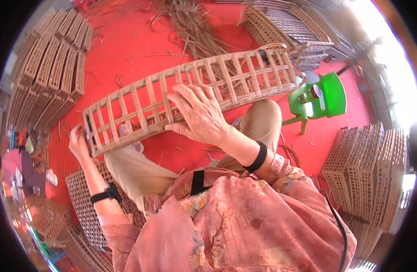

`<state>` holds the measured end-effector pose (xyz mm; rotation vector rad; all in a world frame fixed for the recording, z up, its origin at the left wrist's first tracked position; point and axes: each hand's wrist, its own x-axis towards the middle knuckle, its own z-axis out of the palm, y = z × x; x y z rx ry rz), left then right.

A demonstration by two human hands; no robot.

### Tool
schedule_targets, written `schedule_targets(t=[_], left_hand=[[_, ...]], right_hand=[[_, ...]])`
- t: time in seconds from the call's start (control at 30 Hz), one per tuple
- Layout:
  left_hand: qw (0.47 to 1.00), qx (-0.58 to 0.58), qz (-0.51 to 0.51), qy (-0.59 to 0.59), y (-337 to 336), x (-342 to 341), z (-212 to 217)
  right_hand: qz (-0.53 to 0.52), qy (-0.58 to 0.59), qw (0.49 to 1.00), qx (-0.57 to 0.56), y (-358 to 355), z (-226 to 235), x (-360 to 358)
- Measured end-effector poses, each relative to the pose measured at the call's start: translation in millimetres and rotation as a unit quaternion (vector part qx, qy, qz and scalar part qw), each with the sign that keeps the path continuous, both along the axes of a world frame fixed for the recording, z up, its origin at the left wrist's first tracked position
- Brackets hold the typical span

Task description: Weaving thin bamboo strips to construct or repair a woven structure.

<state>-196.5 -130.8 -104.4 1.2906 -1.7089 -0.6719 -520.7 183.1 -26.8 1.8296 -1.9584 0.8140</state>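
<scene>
Floor (pixel 140 41), red, is spreading under everything, w/ stacks of woven panels lying on it: one stack (pixel 49 68) upper left, another (pixel 372 172) at right, more (pixel 285 27) top right. Loose reed strips (pixel 190 22) are lying scattered at top centre. Green stool (pixel 319 99) is sitting right of the person's knee (pixel 263 118).

Frame (pixel 190 99), a long open-lattice woven panel, is resting across the person's lap, well above the floor. Its long axis is running from lower left up to upper right, slightly bowed. Near end is sitting at the left, far end is reaching toward the stool.

Right hand (pixel 201 115) is lying on the frame about mid-length, palm down, fingers spread and curling over the top rail, gripping it. Left hand (pixel 79 143) is working at the frame's lower-left end, fingers closed around the end edge; exact grip is partly hidden behind the lattice. So the left hand is nearer the end, the right nearer the middle, and the far right-hand stretch of the frame is hanging unsupported beyond both. Black bands are sitting on both wrists.
</scene>
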Motion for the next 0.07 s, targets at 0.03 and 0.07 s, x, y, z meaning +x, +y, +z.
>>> schedule_targets(t=[0.03, 0.07], left_hand=[[1.0, 0.004, 0.001, 0.004, -0.8, -0.7, -0.3], [1.0, 0.002, -0.009, 0.005, -5.4, -8.2, -2.6]], right_hand=[[0.031, -0.022, 0.999, -0.027, 3.4, 1.5, -4.4], [-0.018, -0.005, 1.0, -0.021, 9.4, 4.7, -15.1]])
